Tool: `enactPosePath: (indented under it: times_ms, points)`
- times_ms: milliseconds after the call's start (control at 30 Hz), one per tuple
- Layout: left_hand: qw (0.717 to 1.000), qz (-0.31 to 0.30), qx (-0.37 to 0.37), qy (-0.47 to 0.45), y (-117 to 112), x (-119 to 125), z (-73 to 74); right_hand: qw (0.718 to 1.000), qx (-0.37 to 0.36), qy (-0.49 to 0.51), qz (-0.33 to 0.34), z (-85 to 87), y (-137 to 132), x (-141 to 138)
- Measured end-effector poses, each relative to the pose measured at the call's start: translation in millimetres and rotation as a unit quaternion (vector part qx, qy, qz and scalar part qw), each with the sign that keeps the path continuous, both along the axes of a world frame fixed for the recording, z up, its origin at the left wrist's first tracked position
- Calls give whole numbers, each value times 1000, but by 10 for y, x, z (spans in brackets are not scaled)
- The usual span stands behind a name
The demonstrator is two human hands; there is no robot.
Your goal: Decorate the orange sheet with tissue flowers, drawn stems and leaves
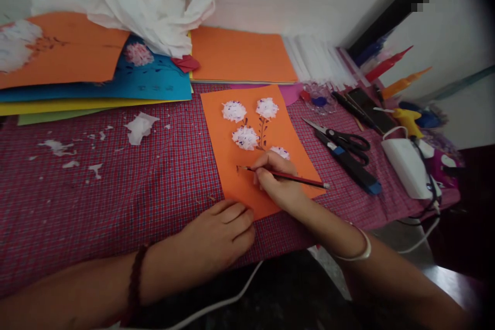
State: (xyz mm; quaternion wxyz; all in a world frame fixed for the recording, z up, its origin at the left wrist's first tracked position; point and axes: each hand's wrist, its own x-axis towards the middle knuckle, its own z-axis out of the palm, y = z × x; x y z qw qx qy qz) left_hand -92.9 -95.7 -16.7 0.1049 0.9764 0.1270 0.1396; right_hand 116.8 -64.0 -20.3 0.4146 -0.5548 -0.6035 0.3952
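Observation:
An orange sheet of paper point(216, 129) lies on the checked cloth, bearing white crumpled-paper flowers point(246, 137) with purple specks. Dark stems and small leaves are drawn between the flowers. My right hand point(276, 178) is closed around a red-and-black pencil point(299, 179), its tip touching the sheet near a short dark mark. One flower point(280, 152) is partly covered by this hand. On the sheet's lower left edge rests my left hand point(224, 229), palm down with fingers loosely bent and nothing visible in it.
Scissors point(344, 140) and a blue-black cutter point(356, 170) lie right of the sheet, near a white adapter point(410, 167) with cables. Coloured papers point(154, 82) and white tissue point(150, 0) sit behind. Paper scraps point(141, 127) dot the cloth point(116, 185) at left.

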Motion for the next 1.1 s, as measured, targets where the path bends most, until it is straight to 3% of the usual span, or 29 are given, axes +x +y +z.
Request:
enactPosePath:
  times_ms: [300, 467, 600, 767, 900, 1100]
  points:
    - [1000, 4, 1, 6, 6, -1, 54, 1000, -8, -11, 7, 26, 5, -23]
    - [1000, -3, 4, 14, 5, -18, 34, 998, 14, 50, 27, 79, 3, -12]
    - [1000, -7, 5, 13, 12, -13, 60, 996, 37, 75, 5, 107, 7, -15]
    - [996, 66, 39, -39, 156, -29, 150, 993, -2, 119, 9, 124, 18, -40]
    - [987, 140, 82, -9, 391, -112, 118, 993, -10, 116, 21, 125, 49, -38]
    - [986, 154, 59, 22, 521, -152, 65, 999, 35, 34, -3, 85, 86, -57]
